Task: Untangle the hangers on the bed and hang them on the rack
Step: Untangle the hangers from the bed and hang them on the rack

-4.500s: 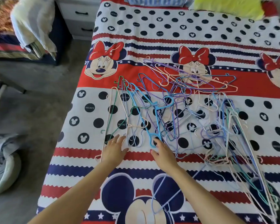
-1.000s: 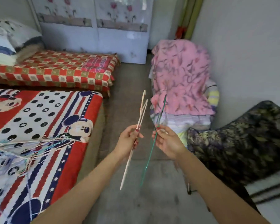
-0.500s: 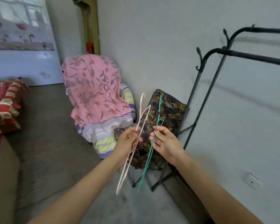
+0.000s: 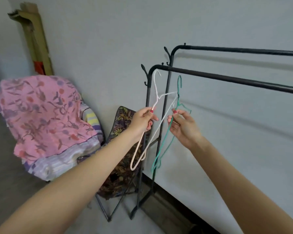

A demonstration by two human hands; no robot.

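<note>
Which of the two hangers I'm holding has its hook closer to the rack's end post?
The white hanger in your left hand; the green hanger in your right hand sits further along the front rail.

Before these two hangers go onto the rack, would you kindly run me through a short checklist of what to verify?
1. Left hand grips the white hanger: ok, fingers closed on its wire.
2. Right hand grips the green hanger: ok.
3. Hangers free of each other: cannot tell; the white one's shoulder meets the green neck where they cross.
4. Hooks upright, near the front rail: ok; both hooks sit just below it.
5. Rail bare where they would land: ok; nothing hangs on the visible stretch.
6. Either hanger already hung: not ok; neither hook is over the rail yet.
</note>
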